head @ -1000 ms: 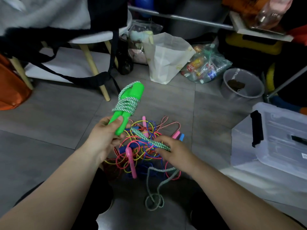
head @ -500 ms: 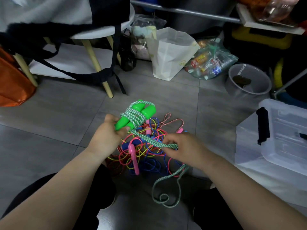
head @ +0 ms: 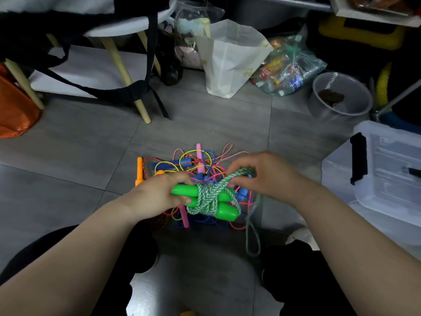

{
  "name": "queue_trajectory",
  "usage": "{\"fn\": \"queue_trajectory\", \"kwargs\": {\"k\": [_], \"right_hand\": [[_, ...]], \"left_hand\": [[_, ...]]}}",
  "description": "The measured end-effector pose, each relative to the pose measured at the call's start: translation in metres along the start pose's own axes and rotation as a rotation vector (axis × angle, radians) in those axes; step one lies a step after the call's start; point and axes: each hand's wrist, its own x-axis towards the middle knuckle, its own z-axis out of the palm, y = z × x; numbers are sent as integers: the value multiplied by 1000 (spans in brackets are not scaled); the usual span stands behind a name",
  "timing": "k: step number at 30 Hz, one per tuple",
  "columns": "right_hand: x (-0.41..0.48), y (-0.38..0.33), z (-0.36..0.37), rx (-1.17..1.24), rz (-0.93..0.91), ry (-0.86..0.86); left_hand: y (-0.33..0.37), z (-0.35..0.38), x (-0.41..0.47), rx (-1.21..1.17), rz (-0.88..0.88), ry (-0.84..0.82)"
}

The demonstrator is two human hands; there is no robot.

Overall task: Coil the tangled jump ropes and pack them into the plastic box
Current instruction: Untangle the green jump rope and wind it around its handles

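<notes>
Green handles [head: 224, 209], bound mid-length by turns of green-and-white rope [head: 206, 199], are being held crosswise over the floor tangle [head: 189, 164], long axis running left to right. The left hand [head: 157, 197] is gripping their left ends while the right hand [head: 266, 176] is pinching the free strand rising from the wrap. The plastic box [head: 387, 179] is sitting well off to the right, nearer the right hand.

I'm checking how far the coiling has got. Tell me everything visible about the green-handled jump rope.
The green jump rope has two glossy green plastic-looking handles side by side, bound mid-length by turns of pale green-and-white braided cord. The left hand grips the handles' left ends; the right hand pinches the cord above them. A loose loop hangs below.
</notes>
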Motion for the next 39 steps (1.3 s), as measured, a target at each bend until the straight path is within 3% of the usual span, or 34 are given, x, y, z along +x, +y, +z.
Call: {"fn": "queue_trajectory", "kwargs": {"k": [5, 12, 15, 19, 23, 26, 31, 35, 39], "right_hand": [[8, 2, 4, 235, 35, 43], [18, -5, 7, 370, 28, 62], [23, 2, 10, 487, 115, 89], [30, 8, 22, 650, 200, -13], [19, 20, 32, 820, 346, 11], [11, 11, 39, 800, 346, 16], [20, -7, 58, 674, 316, -79], [12, -14, 64, 410, 199, -141], [8, -17, 61, 79, 97, -185]], "left_hand": [[6, 7, -1, -32, 85, -146], [10, 10, 0, -82, 149, -144], [16, 9, -4, -235, 185, -205], [22, 5, -10, -452, 214, -285], [21, -4, -15, -869, 165, -267], [22, -8, -13, -1117, 108, -104], [20, -17, -2, -1204, -75, 315], [5, -20, 4, -1059, -131, 498], [-2, -20, 5, -760, -204, 672]]}}
